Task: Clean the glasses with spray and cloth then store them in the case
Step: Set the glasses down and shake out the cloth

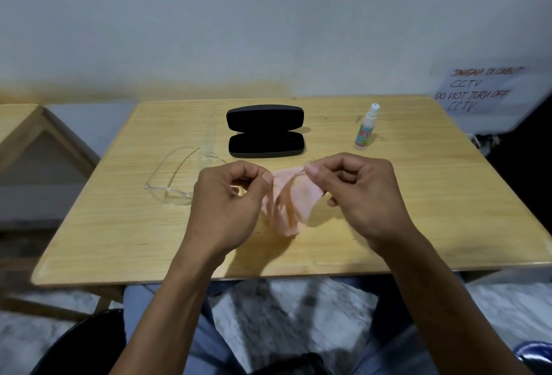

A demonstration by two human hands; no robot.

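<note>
A pale pink cloth hangs between my two hands above the middle of the wooden table. My left hand pinches its left edge and my right hand pinches its upper right corner. Clear plastic glasses lie on the table to the left of my left hand, arms unfolded. A black glasses case lies open behind the cloth, with nothing inside. A small spray bottle with a white nozzle stands upright at the back right.
A white wall runs behind the table, with a handwritten paper sign at the right. Another wooden table stands to the left. My legs and a marbled floor show below the table's front edge.
</note>
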